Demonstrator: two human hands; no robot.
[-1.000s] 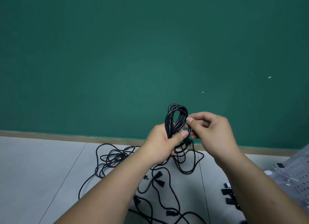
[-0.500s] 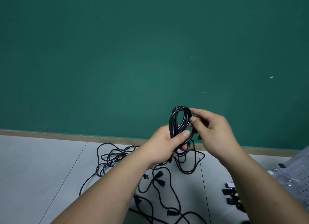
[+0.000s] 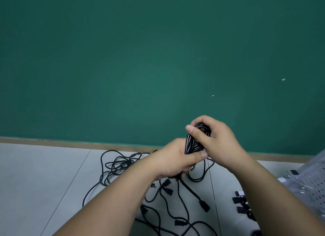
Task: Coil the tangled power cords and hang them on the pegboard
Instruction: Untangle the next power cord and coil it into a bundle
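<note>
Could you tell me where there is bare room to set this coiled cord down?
The grey surface left of the tangled cords, up to the wall trim, is bare. Crowded: the middle, strewn with plugs, and the right, with black pieces beside the pegboard.

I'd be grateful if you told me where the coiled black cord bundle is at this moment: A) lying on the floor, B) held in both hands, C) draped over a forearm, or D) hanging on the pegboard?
B: the left hand grips the lower part of the coiled cord bundle, and the right hand curls round its top loop. The pegboard lies apart at the right edge.
</note>
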